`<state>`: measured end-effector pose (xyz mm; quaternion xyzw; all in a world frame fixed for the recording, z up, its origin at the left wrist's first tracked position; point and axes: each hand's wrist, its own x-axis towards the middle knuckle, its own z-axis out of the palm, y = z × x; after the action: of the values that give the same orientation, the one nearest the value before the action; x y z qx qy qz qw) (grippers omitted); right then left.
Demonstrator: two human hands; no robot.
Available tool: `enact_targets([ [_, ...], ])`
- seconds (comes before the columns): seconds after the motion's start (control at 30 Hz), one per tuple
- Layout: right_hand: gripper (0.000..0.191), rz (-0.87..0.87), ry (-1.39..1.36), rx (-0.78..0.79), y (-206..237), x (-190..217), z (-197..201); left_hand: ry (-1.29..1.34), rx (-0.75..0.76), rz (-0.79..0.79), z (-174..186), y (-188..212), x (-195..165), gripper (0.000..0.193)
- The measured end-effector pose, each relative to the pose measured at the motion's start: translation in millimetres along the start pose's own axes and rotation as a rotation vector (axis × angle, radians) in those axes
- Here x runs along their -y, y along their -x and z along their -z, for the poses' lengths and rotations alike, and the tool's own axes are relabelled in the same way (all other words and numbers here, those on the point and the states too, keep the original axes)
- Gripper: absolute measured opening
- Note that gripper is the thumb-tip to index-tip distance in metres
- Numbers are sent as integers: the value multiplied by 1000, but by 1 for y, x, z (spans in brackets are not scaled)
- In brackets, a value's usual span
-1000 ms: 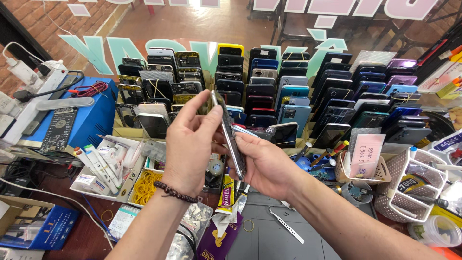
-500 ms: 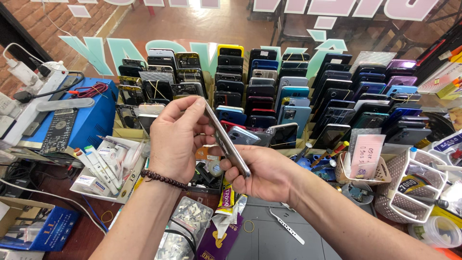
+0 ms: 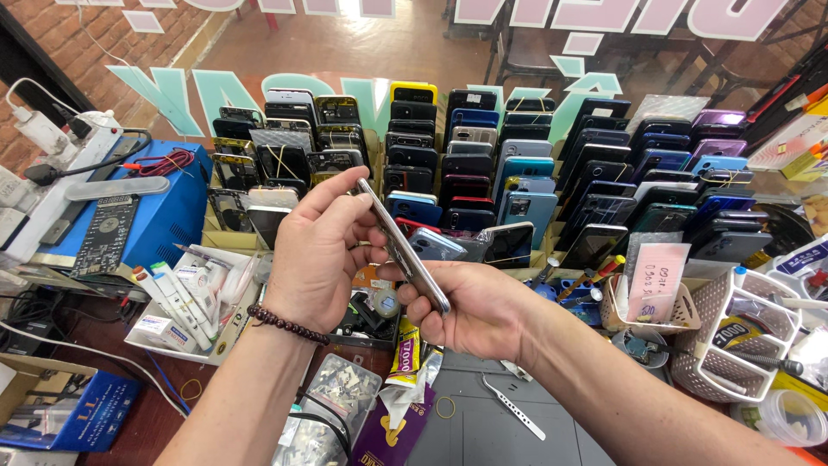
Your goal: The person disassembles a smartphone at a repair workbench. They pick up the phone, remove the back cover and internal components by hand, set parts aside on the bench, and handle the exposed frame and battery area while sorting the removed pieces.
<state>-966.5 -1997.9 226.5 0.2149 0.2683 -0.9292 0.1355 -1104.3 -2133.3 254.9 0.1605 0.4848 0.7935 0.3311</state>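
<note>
Smartphone [image 3: 404,248] held edge-on above the bench, tilted from far-left down to near-right, thin silver side facing the camera. Right hand [image 3: 470,311] cradles its lower end, fingers curled around the edge and clasping it. Left hand [image 3: 317,255] pinches the upper end between thumb and fingertips (dark bead bracelet [image 3: 286,324] on that wrist). Beyond the hands: stepped rack of phones [image 3: 517,164], many colours. Left: blue box [image 3: 172,216], white tray of tubes [image 3: 177,302]. Near, on grey mat [image 3: 483,431]: metal tweezers [image 3: 513,407]. Right: white plastic baskets [image 3: 733,332].
</note>
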Motion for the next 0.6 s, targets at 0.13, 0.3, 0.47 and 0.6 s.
enact_targets([
  [0.13, 33, -14, 25, -27, 2, 0, 1, -10, -2, 11, 0, -1, 1, 37],
  [0.3, 35, -29, 58, -101, 3, 2, 3, -37, 3, 20, 1, 0, 1, 32],
  [0.47, 44, -146, -243, 163, 7, 3, 9, -55, 14, 50, 2, -5, -1, 34],
  [0.6, 50, -307, -631, 416, 15, 0, 17, -90, -34, -5, 7, -12, -8, 36],
])
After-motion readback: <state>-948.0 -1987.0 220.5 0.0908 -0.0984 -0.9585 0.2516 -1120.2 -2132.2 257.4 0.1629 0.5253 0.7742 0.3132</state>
